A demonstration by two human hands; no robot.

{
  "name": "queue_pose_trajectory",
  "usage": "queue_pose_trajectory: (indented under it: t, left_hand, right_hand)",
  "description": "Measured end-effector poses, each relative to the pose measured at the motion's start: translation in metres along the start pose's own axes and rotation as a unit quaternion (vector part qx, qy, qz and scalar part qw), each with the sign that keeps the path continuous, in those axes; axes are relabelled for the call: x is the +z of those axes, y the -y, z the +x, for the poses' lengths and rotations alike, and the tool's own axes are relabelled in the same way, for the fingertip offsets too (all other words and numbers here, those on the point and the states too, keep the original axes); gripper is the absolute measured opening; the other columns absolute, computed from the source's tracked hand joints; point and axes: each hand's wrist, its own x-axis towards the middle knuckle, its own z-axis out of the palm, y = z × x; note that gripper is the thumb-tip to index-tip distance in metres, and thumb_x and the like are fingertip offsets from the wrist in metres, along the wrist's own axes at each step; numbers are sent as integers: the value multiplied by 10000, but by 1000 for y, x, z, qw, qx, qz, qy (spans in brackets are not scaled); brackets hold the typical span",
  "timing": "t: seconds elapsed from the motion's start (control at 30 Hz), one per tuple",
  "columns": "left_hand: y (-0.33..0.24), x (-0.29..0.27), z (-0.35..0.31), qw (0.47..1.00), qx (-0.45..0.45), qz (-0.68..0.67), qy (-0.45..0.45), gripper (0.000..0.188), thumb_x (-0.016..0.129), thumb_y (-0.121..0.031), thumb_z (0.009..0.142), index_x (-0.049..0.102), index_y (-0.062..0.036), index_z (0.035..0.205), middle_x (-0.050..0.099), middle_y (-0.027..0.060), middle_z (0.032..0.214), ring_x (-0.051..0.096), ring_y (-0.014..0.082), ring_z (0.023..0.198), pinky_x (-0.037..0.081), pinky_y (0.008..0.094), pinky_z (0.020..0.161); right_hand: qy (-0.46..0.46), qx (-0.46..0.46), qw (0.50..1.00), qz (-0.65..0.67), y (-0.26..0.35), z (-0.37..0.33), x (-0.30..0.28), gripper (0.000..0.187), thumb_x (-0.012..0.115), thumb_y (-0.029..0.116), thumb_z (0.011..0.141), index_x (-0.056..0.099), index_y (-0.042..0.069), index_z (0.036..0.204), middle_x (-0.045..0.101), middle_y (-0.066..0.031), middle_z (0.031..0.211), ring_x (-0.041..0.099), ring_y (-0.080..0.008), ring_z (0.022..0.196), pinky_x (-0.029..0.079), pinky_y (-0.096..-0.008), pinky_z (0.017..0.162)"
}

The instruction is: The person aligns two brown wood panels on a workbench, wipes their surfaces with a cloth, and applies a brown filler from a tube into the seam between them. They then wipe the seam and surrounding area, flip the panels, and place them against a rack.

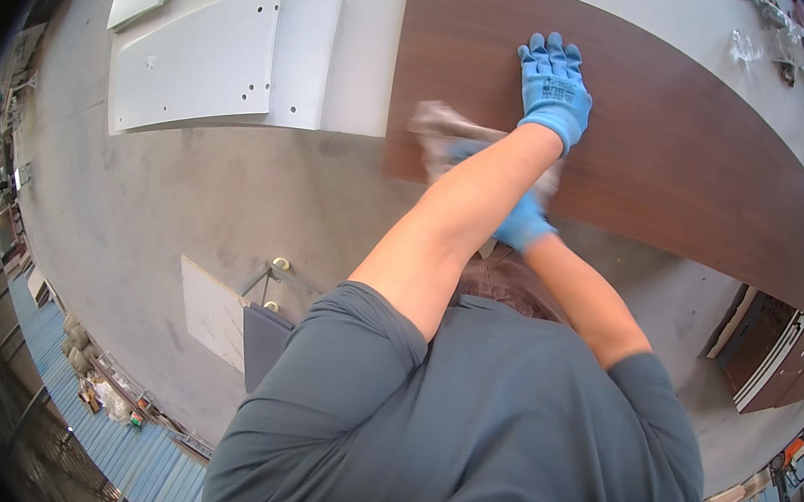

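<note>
A large brown wood-grain panel (676,144) with a curved far edge lies on the white worktable. My left hand (555,87), in a blue glove, rests flat on it with the fingers stretched out. Crossing beneath my left forearm, my right hand (526,221) wears the same kind of glove. It presses a pale greyish cloth (438,123) against the panel near its left end. Cloth and right hand are smeared by motion, and my left forearm hides part of both.
White panels with small holes (199,61) lie on the table at the left. Clear plastic wrapping (748,48) sits at the far right. Brown panels (803,340) stand stacked low at the right. A wheeled metal frame with boards (262,284) stands on the floor at my left.
</note>
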Motion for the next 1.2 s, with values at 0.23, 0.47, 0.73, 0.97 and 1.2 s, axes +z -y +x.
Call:
queue_pose_trajectory:
  t: [0.23,0.47,0.73,0.97,1.2]
  left_hand:
    - [-1,-1,5,1000,5,14,26,756,449,-384,1110,218,-21,1731,139,272,1803,118,568,1637,81,705,1307]
    - [3,-11,11,1000,-4,-18,-2,873,634,-520,1012,354,-29,1677,282,252,1757,240,509,1622,201,601,1321]
    - [17,-28,8,997,55,-52,27,936,657,-559,985,360,8,1667,282,338,1730,270,572,1584,247,620,1301]
    - [105,-54,-11,886,48,-450,-102,519,701,-329,1047,649,-42,1476,603,141,1578,580,262,1450,456,375,1190]
    - [230,23,-189,800,-327,-427,-264,557,688,-155,1055,517,103,1518,566,205,1569,540,311,1445,411,419,1228]
  right_hand:
    - [-272,46,775,-569,-33,-72,-100,731,695,418,928,588,-41,1488,505,-277,1606,446,-453,1523,323,-527,1298]
    - [10,-146,959,-242,28,91,91,282,420,195,1123,525,93,1363,558,-47,1244,558,-162,1128,469,-355,1047]
    - [-63,-18,882,-466,-32,-17,-38,470,702,259,883,699,40,1300,642,-174,1449,613,-331,1355,445,-499,1216]
    - [-487,352,655,-457,-111,-184,-338,908,556,606,1041,318,10,1683,357,-217,1727,322,-377,1614,245,-462,1327]
    - [-419,117,697,-570,-91,9,-224,889,588,554,1047,335,-17,1680,305,-274,1746,282,-418,1633,207,-493,1348]
